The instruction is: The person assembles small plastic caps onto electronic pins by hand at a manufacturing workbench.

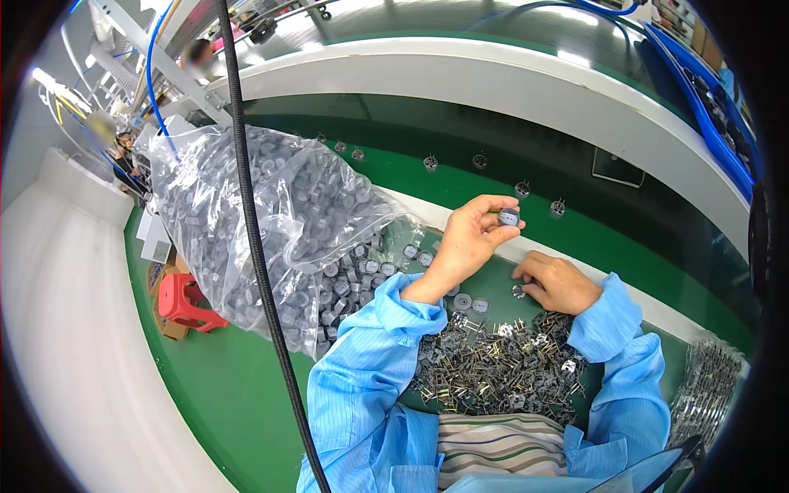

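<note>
My left hand (470, 240) is raised near the belt's edge, its thumb and fingers closed round a small grey plastic housing (509, 218). Lower and to the right, my right hand (563, 285) is curled over the work surface, pinching a small shiny metal part (518, 291). Just below it spreads a heap of metal-pronged parts (497, 370), brass and silver on dark bases. Loose grey housings (463, 301) lie on the surface by my left forearm. More of them spill from a large clear plastic bag (271, 197) at the left.
Along the green belt (460, 182) beyond my hands stand several pronged pieces (480, 161), spaced apart. A white ledge (526, 57) runs behind it. A black cable (251, 197) hangs across the left side. A red stool (182, 301) stands at left, a bundle of clear-wrapped parts (705, 386) at right.
</note>
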A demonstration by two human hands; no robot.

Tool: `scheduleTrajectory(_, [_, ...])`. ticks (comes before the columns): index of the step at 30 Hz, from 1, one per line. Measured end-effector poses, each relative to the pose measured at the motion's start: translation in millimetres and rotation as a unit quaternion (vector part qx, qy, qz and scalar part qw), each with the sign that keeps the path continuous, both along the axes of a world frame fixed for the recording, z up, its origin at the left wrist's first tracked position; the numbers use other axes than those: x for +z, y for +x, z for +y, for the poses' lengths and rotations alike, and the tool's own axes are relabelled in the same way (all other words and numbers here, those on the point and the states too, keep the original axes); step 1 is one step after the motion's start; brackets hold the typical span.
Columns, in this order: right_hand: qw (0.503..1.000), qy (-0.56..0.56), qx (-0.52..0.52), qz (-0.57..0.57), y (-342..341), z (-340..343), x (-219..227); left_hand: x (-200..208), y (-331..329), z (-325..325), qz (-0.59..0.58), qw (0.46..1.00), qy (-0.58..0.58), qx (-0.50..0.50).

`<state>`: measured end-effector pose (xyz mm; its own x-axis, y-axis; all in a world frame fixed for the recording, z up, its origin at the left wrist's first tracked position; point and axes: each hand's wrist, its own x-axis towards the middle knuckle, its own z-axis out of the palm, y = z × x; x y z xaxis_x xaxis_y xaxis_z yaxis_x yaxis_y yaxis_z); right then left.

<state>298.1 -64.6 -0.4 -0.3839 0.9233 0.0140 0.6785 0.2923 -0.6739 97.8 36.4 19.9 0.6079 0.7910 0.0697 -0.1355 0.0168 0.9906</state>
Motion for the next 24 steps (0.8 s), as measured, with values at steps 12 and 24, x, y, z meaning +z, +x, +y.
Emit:
scheduleTrajectory(12, [0.990,-0.062,-0.004,0.130,6,14,-1,-3,1,-6,0.146,0.956,0.246,0.065])
scheduleTrajectory(24, [0.925,0.263,-0.148,0.230,-3,12,2,7,9,-27,0.186,0.965,0.185,0.002])
